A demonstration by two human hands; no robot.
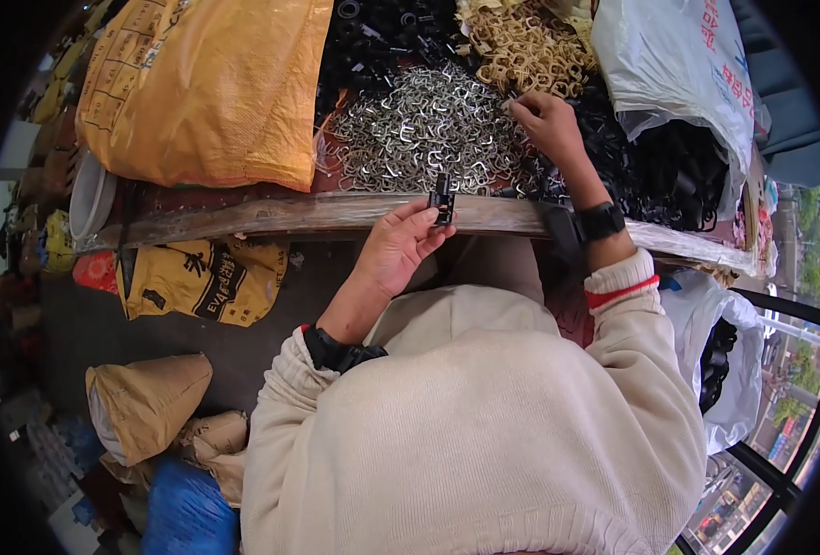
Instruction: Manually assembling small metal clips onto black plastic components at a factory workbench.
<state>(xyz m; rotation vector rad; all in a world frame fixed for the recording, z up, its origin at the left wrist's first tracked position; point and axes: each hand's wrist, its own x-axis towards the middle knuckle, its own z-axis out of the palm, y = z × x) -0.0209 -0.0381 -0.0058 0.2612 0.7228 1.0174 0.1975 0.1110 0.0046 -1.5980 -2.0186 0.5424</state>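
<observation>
My left hand [396,245] holds a small black buckle [442,199] upright between thumb and fingertips, just in front of the table's wooden edge [317,213]. My right hand [549,125] reaches onto the table and pinches at the right side of a heap of shiny silver metal rings [419,129]. Whether it has a ring between its fingers I cannot tell. Both wrists wear black bands under cream sleeves.
Black plastic parts [382,37] and gold-coloured rings [526,46] lie behind the silver heap. An orange sack [206,83] fills the table's left, a white plastic bag [678,65] the right. Yellow and brown sacks [197,282] and a blue bag [183,513] sit on the floor at left.
</observation>
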